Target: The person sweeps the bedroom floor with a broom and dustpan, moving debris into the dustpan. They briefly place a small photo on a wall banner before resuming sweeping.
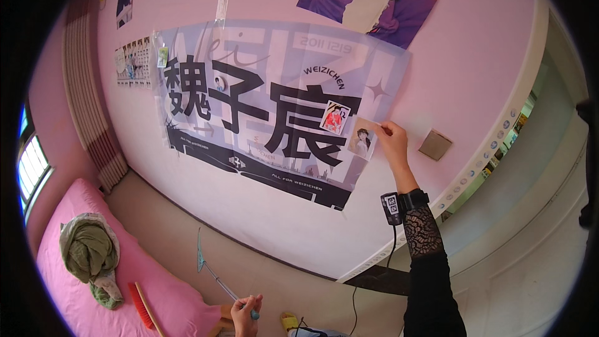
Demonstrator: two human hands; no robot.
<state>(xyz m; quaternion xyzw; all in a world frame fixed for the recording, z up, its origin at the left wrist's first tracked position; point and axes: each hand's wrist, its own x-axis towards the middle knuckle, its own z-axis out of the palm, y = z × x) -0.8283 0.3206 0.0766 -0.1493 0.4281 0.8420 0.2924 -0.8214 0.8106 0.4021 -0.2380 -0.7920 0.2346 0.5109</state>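
On the pink wall hangs a large pale lilac banner [240,75] with big black characters. At its right edge my right hand [393,140] is raised, thumb and fingers pinching the upper corner of a small photo card [362,140] that shows a person. Just left of that card, another photo card [335,117] with a red figure lies on the banner. Low in front of me, my left hand [248,315] is closed around the handle of a long thin pole tool [218,282]. A flat teal head is at the pole's far end, above the floor.
A pink-covered bed [150,281] stands at left, bearing a green cloth bundle [90,246] and a red-bristled brush [142,306]. A wall switch [435,145] sits right of the banner, near a door frame [499,131]. A black cable [355,312] hangs below.
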